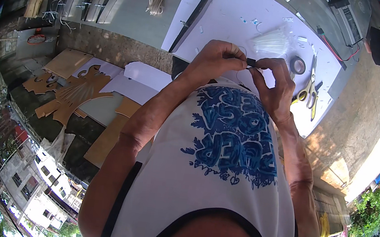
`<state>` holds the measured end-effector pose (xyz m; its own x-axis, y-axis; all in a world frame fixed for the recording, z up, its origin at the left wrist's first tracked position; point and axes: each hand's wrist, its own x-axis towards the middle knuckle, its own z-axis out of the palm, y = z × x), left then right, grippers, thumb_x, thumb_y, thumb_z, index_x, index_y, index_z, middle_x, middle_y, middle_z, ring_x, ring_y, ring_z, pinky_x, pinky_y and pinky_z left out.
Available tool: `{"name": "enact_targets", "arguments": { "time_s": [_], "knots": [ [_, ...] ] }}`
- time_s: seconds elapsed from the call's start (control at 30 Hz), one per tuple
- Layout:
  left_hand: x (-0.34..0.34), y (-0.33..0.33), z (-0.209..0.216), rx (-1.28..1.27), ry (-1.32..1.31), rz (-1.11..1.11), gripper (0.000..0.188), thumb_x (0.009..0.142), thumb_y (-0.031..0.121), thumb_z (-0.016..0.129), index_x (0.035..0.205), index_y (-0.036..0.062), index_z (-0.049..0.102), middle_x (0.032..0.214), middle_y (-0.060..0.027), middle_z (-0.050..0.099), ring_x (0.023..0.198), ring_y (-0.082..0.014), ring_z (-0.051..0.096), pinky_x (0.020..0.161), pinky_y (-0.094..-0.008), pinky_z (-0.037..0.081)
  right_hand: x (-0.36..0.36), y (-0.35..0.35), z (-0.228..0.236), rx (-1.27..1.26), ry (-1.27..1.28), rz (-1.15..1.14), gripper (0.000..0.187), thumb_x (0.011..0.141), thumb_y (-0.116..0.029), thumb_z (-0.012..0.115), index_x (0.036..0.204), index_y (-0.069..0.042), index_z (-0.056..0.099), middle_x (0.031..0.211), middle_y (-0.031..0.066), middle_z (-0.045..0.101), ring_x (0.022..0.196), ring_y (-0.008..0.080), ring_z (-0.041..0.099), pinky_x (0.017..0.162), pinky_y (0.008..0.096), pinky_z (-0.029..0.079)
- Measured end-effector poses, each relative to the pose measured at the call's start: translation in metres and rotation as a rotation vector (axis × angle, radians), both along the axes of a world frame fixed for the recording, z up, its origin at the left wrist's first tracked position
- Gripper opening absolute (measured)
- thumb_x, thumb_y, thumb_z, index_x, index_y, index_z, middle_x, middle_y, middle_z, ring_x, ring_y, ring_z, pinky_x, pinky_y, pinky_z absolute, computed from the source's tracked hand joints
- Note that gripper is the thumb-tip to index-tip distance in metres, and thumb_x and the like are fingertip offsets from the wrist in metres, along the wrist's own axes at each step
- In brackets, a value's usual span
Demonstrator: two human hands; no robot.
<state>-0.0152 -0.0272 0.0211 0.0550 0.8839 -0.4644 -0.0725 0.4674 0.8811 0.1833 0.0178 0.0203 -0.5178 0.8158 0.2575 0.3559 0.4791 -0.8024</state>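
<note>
A small black strip (252, 63) is stretched between my two hands, just above the near edge of the white sheet. My left hand (217, 59) pinches its left end between thumb and fingers. At the other end, my right hand (276, 84) grips it with thumb and forefinger. A thin wire or thread seems to loop near my fingers, too fine to make out. Just right of my right hand lie a roll of grey-black tape (297, 65) and scissors (309, 88) with yellow and black handles. Beyond the hands is a bundle of thin clear-white strips (273, 42).
A long black bar (198, 14) crosses the white sheet (228, 13) at left. Coiled cream cord (156, 0) lies on the grey tabletop. Far right sits a grey boxed device (346, 21) with red and black leads. Cut brown boards (80, 92) lie low at left.
</note>
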Motion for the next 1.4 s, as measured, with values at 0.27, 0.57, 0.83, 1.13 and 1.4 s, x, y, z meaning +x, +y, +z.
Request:
{"name": "enact_targets", "arguments": {
  "time_s": [0.27,0.57,0.83,1.13,1.4],
  "knots": [
    [0.000,0.002,-0.011,-0.114,-0.158,0.047,0.020,0.084,0.012,0.075,0.098,-0.0015,0.072,0.068,0.0035,0.056,0.057,-0.0037,0.041,0.051,-0.0217,0.029,0.003,0.011,0.000,0.308,-0.107,0.175,0.023,0.077,-0.001,0.077,0.098,-0.006,0.070,0.088,0.0058,0.067,0.081,0.0222,0.061,0.078,0.0365,0.045],
    [-0.006,-0.003,-0.021,0.078,0.014,-0.031,0.022,0.086,0.015,0.077,0.101,-0.0002,0.073,0.077,-0.0011,0.068,0.060,-0.0061,0.051,0.054,-0.0230,0.040,0.000,0.014,0.000,0.310,-0.186,0.194,0.016,0.080,-0.004,0.075,0.095,-0.006,0.069,0.086,0.0035,0.066,0.082,0.0208,0.060,0.088,0.0386,0.040],
    [0.008,-0.008,-0.021,0.392,0.474,-0.028,0.014,0.085,0.012,0.076,0.096,0.0027,0.075,0.089,-0.0084,0.073,0.073,-0.0162,0.067,0.065,-0.0315,0.052,-0.001,0.015,-0.007,0.128,-0.227,0.222,0.012,0.082,-0.001,0.069,0.092,-0.006,0.065,0.083,0.0047,0.060,0.083,0.0239,0.058,0.082,0.0388,0.039],
    [0.011,-0.008,-0.025,0.572,0.547,-0.032,0.017,0.085,0.011,0.076,0.100,0.0039,0.077,0.086,-0.0100,0.071,0.069,-0.0208,0.067,0.064,-0.0325,0.051,0.002,0.021,-0.012,0.113,-0.250,0.222,0.009,0.084,-0.003,0.069,0.090,-0.007,0.063,0.085,0.0044,0.060,0.085,0.0252,0.057,0.079,0.0389,0.040],
    [0.005,-0.002,-0.023,0.543,0.480,-0.114,0.016,0.085,0.012,0.075,0.098,0.0026,0.077,0.081,-0.0081,0.070,0.069,-0.0143,0.063,0.063,-0.0284,0.049,0.007,0.024,-0.013,0.096,-0.286,0.229,0.010,0.084,-0.006,0.071,0.093,-0.007,0.066,0.084,0.0042,0.065,0.084,0.0257,0.060,0.080,0.0390,0.041]
  ]
}}
